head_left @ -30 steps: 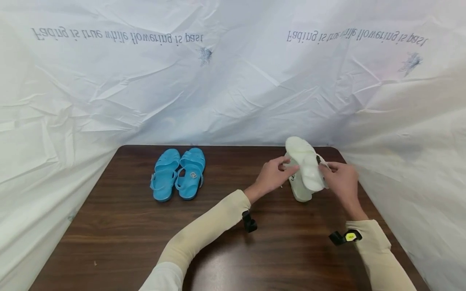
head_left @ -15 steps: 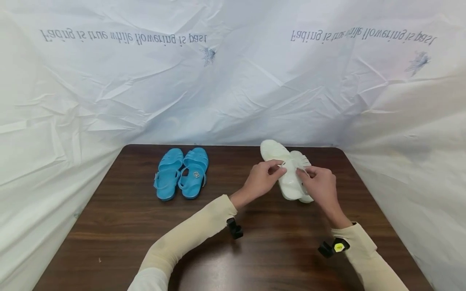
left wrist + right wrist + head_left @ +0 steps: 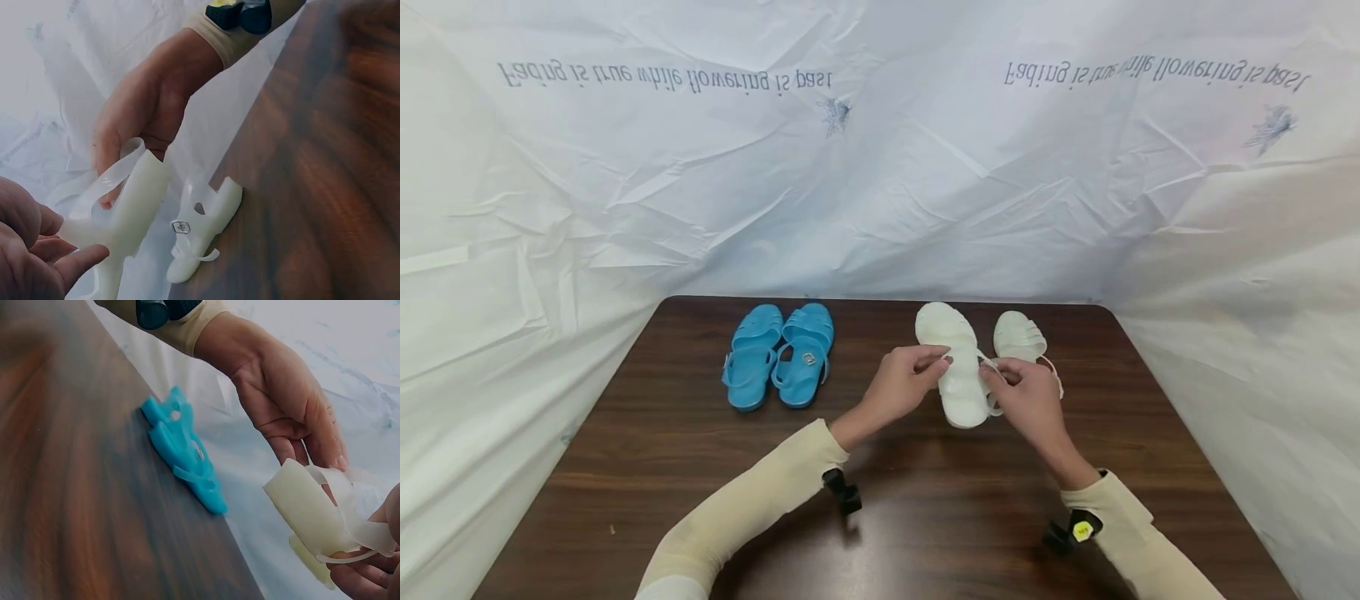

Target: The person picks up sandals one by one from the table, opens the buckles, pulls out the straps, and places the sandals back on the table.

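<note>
Both hands hold one white sandal [image 3: 958, 383] over the right half of the table, its toe toward the back. My left hand [image 3: 901, 382] pinches its left side near the middle. On the opposite side, my right hand [image 3: 1028, 396] pinches it by the strap area. The left wrist view shows this sandal's thick sole and loose strap, with the left hand's thumb and fingers on it. A second white sandal [image 3: 1019, 335] lies on the table just right of the held one, partly behind the right hand; its metal buckle [image 3: 180, 227] shows in the left wrist view.
Two blue sandals [image 3: 748, 367] lie side by side at the back left, toes to the back. The dark wooden table [image 3: 880, 467] ends at a wrinkled white sheet [image 3: 880, 208] with printed lettering. A black strap device sits at each wrist.
Both hands have carried the white sandal leftward, off the second white sandal and slightly toward the front. The second sandal now shows on the right. The blue pair stays on the table.
</note>
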A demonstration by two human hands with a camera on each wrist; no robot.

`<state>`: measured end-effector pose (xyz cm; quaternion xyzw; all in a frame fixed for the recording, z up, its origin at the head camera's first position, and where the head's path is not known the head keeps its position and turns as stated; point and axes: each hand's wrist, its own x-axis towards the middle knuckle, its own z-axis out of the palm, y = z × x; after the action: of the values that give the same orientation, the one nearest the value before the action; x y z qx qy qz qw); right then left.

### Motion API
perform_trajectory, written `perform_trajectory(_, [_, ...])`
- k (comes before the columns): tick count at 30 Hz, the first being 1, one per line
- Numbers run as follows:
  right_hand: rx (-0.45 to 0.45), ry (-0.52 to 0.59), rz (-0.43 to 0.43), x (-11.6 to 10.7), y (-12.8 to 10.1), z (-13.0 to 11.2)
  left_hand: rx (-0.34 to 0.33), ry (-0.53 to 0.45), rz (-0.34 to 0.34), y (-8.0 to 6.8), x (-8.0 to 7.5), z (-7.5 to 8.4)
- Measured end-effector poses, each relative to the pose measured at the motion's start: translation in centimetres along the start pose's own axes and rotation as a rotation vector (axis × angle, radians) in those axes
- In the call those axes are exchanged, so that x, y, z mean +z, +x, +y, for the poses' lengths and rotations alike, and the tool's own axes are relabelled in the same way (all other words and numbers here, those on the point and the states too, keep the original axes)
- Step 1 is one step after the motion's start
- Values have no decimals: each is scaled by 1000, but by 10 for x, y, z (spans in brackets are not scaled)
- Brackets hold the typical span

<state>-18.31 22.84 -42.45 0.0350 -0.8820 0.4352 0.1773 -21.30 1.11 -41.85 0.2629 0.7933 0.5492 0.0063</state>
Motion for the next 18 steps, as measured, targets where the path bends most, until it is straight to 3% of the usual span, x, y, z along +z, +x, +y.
perform_trajectory(7, [57, 69, -81, 12, -11, -7, -40, -167, -8, -23, -11, -9])
perform_trajectory(18, [95, 115, -185, 40, -29, -9, -108, -226, 17, -50, -23, -31])
